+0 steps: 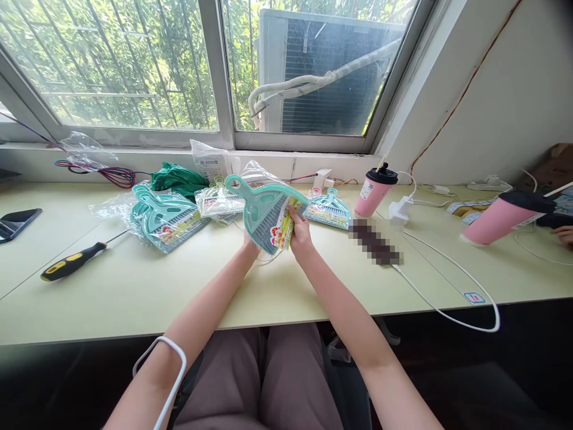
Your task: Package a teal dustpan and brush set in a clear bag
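Note:
A teal mini dustpan with a grey-bristled brush (264, 214) is held up tilted above the table, its looped handle toward the upper left. My right hand (301, 232) is closed on its right edge, the thumb over a colourful label card (283, 226). Only the wrist side of my left hand (251, 246) shows under the dustpan's lower left; its fingers are hidden behind it. Clear plastic film (259, 170) stands up just behind. More wrapped teal dustpan sets (168, 218) lie to the left, and another dustpan set (330, 209) lies to the right.
A black-and-yellow screwdriver (74, 261) and a phone (18, 224) lie at left. Pink cups (370, 194) stand on the right, near a white charger (400, 209) and its cable (441, 307). A green bag (176, 178) sits by the window. Another person's hand (563, 234) shows at far right.

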Motion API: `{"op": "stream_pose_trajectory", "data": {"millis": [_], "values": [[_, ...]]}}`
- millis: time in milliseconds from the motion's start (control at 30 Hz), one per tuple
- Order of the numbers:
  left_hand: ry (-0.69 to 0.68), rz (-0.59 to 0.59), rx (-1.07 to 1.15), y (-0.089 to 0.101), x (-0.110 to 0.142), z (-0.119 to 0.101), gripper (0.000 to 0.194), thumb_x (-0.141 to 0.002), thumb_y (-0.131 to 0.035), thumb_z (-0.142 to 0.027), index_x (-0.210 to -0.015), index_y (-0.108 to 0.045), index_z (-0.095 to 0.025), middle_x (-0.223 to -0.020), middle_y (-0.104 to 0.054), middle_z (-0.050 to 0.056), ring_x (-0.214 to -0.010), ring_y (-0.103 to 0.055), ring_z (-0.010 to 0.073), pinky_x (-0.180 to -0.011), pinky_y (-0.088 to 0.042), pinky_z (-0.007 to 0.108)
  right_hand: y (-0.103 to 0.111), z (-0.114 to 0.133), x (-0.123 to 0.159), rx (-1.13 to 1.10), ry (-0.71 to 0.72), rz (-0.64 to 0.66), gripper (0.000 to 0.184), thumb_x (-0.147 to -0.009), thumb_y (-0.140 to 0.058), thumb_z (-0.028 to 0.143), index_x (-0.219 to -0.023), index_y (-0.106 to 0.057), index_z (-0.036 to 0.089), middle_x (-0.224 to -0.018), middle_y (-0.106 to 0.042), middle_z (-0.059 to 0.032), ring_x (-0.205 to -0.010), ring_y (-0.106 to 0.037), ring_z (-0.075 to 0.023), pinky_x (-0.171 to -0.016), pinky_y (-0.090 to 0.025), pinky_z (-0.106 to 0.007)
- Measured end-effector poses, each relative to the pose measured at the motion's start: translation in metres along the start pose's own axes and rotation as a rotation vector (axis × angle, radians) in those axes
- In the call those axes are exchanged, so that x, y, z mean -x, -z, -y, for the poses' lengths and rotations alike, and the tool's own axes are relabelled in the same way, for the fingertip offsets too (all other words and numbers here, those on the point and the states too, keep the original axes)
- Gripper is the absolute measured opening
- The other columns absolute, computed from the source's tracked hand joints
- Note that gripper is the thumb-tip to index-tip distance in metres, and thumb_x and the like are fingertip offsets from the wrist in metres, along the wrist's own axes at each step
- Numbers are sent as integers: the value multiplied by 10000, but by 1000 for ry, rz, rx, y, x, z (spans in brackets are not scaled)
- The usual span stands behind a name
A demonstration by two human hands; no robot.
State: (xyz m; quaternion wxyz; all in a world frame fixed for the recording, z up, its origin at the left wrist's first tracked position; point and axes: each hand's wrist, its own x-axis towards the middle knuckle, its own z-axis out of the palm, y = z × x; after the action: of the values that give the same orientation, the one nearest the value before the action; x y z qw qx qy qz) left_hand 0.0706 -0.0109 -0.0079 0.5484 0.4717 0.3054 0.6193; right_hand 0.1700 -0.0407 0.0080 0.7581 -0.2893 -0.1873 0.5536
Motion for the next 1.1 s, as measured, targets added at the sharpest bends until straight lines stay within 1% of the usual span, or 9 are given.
{"op": "stream_pose_trajectory", "data": {"millis": [67, 200, 300, 400, 533, 667, 867, 1000, 1100], "values": [[82, 29, 151, 8, 2, -3, 839, -900, -89, -767, -1107, -659, -187, -1114, -716, 115, -1094, -666, 301, -916, -570, 464, 3, 2, -4, -10, 68, -50, 249, -711, -809, 322, -879, -665, 207, -864, -768, -1, -852, -723, -191, -810, -608, -330], [-18, 86, 114, 9, 14, -13, 879, -779, -283, -892, -1237, -602, -212, -1177, -698, 120, -1194, -618, 336, -962, -540, 467, 9, 7, -12, -19, 156, -156, 242, -729, -775, 367, -863, -647, 211, -908, -760, -15, -930, -707, -194, -831, -597, -332], [-98, 97, 16, 0, 22, -14, 732, -762, -599, -752, -1275, -548, -232, -1199, -684, 105, -1206, -611, 322, -977, -527, 439, 12, 12, -16, -18, 175, -173, 260, -727, -774, 393, -864, -635, 221, -889, -753, -7, -928, -703, -187, -822, -596, -323], [-118, 138, -58, -6, 24, -8, 757, -652, -840, -514, -1258, -490, -223, -1144, -691, 98, -1133, -652, 291, -970, -531, 418, 13, 15, -18, -60, 156, -199, 221, -743, -767, 361, -851, -630, 224, -847, -743, 8, -874, -704, -176, -796, -595, -312], [-93, 139, -61, -4, 20, 2, 786, -607, -876, -468, -1212, -439, -223, -1087, -696, 91, -1047, -684, 272, -926, -557, 425, 14, 15, -20, -136, 133, -235, 119, -794, -713, 280, -841, -632, 207, -832, -735, 13, -807, -694, -151, -761, -582, -284], [-109, 88, -127, 1, 16, 6, 848, -502, -936, -391, -1167, -437, -226, -1035, -692, 67, -1021, -683, 278, -908, -561, 430, 14, 14, -20, -103, 115, -194, 136, -813, -681, 327, -851, -632, 206, -875, -740, 4, -832, -691, -149, -764, -575, -274], [-154, 26, -167, 6, 13, 11, 777, -565, -895, -378, -1173, -434, -231, -1088, -653, 66, -1057, -649, 250, -930, -524, 391, 9, 18, -17, -55, 111, -118, 143, -844, -601, 338, -884, -653, 212, -926, -746, -7, -919, -689, -150, -821, -568, -266], [-194, -50, -217, 9, 11, 16, 695, -616, -849, -386, -1163, -450, -229, -1119, -636, 72, -1072, -631, 247, -936, -511, 384, 7, 20, -14, 19, 77, -11, 131, -799, -596, 221, -915, -657, 211, -910, -747, 6, -901, -688, -155, -836, -566, -282], [-200, -103, -209, 11, 9, 18, 619, -668, -807, -386, -1162, -465, -239, -1151, -635, 77, -1087, -626, 244, -956, -503, 388, 8, 18, -14, 66, 44, 92, 275, -725, -602, 99, -973, -648, 208, -944, -754, 11, -895, -691, -158, -856, -569, -303]]}}
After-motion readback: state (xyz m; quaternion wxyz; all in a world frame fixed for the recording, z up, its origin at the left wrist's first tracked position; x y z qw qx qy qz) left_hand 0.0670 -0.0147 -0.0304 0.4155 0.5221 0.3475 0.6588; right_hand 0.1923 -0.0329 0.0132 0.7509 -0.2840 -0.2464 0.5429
